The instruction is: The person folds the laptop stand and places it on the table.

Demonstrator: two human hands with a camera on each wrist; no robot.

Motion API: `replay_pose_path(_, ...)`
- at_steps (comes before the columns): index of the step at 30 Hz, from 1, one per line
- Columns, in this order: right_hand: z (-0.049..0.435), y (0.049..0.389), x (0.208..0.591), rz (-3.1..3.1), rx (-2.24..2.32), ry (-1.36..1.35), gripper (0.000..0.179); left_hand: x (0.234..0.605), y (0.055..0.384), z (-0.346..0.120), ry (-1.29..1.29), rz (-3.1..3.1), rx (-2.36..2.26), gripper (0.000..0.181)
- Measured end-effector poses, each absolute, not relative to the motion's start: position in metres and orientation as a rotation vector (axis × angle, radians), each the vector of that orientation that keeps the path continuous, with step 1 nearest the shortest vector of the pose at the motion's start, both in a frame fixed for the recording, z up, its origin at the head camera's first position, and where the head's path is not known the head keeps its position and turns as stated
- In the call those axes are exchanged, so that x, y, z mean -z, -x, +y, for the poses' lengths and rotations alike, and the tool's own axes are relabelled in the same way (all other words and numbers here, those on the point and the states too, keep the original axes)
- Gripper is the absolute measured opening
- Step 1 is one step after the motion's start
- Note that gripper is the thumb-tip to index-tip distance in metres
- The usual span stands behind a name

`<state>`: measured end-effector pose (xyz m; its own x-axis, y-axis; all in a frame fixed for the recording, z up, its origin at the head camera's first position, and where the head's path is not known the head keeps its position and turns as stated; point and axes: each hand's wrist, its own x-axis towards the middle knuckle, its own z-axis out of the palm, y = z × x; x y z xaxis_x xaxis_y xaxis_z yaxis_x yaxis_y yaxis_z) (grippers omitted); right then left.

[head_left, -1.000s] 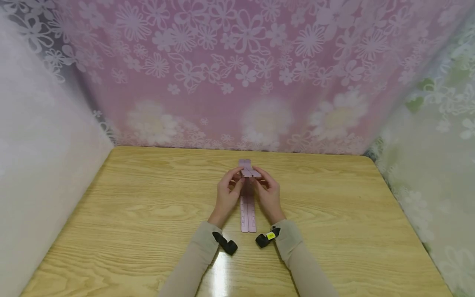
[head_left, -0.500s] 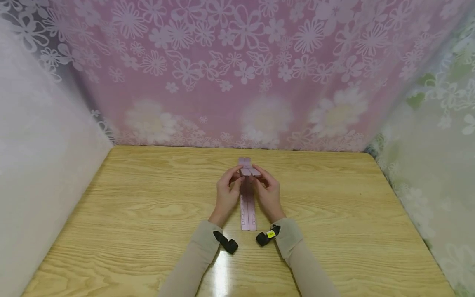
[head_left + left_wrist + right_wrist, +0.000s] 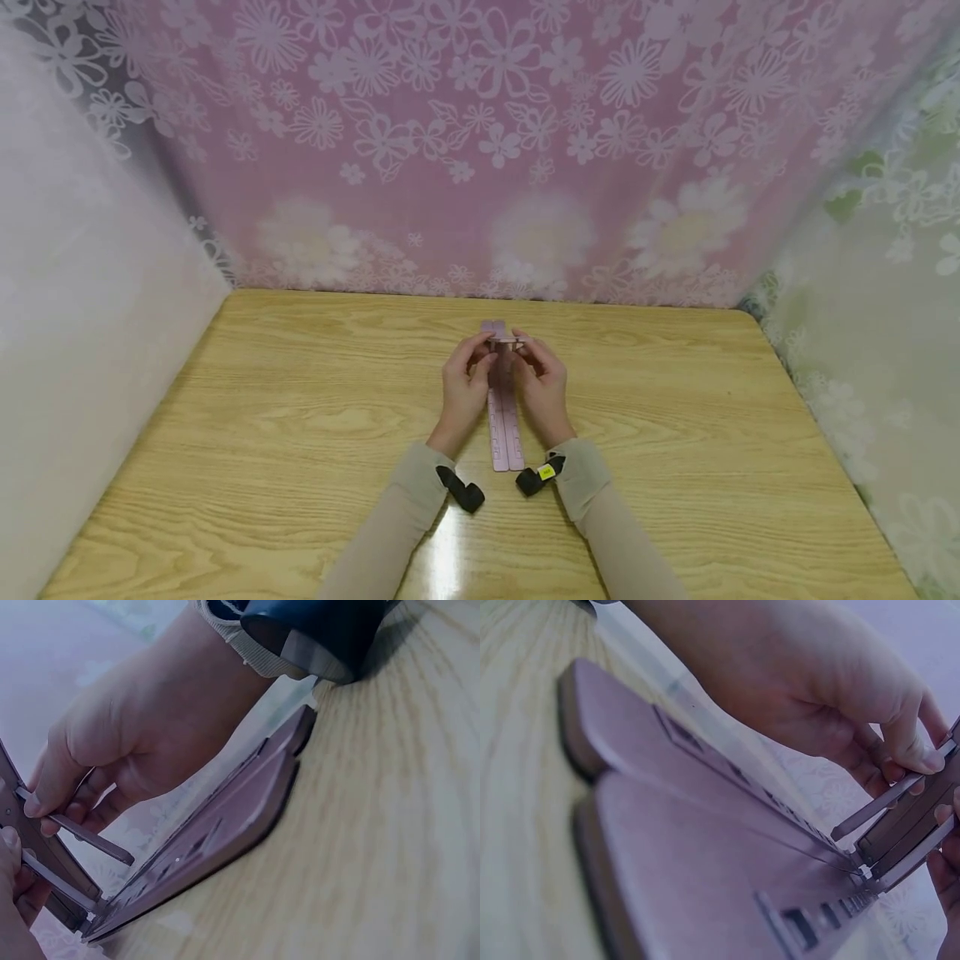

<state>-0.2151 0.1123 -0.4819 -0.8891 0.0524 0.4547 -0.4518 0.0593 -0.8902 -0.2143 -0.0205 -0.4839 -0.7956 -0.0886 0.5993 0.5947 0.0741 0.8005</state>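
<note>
A pink metal folding laptop stand (image 3: 507, 446) stands at the middle of the table. Its long slotted base lies flat, and the hinged upper panel (image 3: 913, 812) is raised at a slant. My left hand (image 3: 465, 390) pinches one narrow support leg (image 3: 877, 806) between thumb and fingers, on the stand's left side. Opposite it, my right hand (image 3: 546, 392) pinches the matching leg (image 3: 96, 844). The free end of the right leg hangs above the base's slots (image 3: 176, 860). Part of the panel is hidden behind the fingers.
The wood-grain table (image 3: 300, 467) stretches to both sides. A pink flowered curtain (image 3: 420, 208) hangs behind it, with pale cloths (image 3: 97, 275) at the sides. Black wrist cameras (image 3: 469, 498) hang inside both cuffs, near the base's front end.
The upper panel has tilted, from showing its flat face to nearly edge-on in the head view. The base's front end has shifted slightly right. Both hands keep their grip.
</note>
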Motion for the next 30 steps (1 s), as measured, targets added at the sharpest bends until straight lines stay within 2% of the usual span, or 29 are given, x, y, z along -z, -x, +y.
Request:
replay_pose_path(14, 0.114, 0.212, 0.467, -1.947, -1.967, -0.371, 0.034, 0.472, 0.210, -0.024, 0.467, -1.863, 1.965, 0.036)
replay_pose_path(22, 0.121, 0.222, 0.485, -1.921, -2.023, -0.386, 0.037, 0.465, 0.208, -0.028, 0.444, -1.876, 2.117, 0.035)
replay_pose_path(30, 0.124, 0.223, 0.476, -1.898, -2.197, -0.282, 0.032, 0.445, 0.208, -0.034, 0.363, -1.980, 2.244, 0.034)
